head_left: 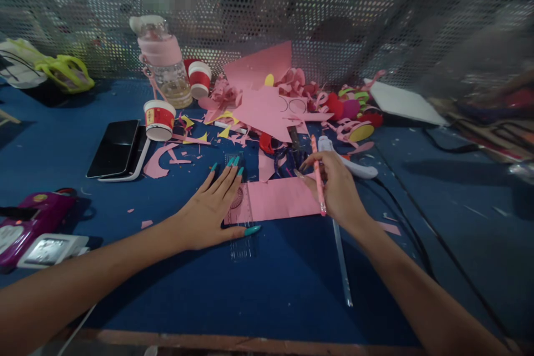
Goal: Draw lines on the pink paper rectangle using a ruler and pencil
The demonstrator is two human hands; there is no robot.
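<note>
My left hand [211,208] lies flat with fingers spread, pressing a clear plastic ruler [241,211] onto the left end of a pink paper strip [279,199] on the blue table [267,283]. My right hand [336,189] holds a pink pen [317,178] between its fingers, over the strip's right end. A second clear ruler [342,261] lies just below my right wrist.
A heap of pink paper sheets [261,92], curls and yellow scraps fills the back middle. Red paper cups [159,118], a pink bottle [164,64], a phone [114,147], a white glue gun [350,161] with cable and a purple device [33,219] surround the work spot. Mesh wall behind.
</note>
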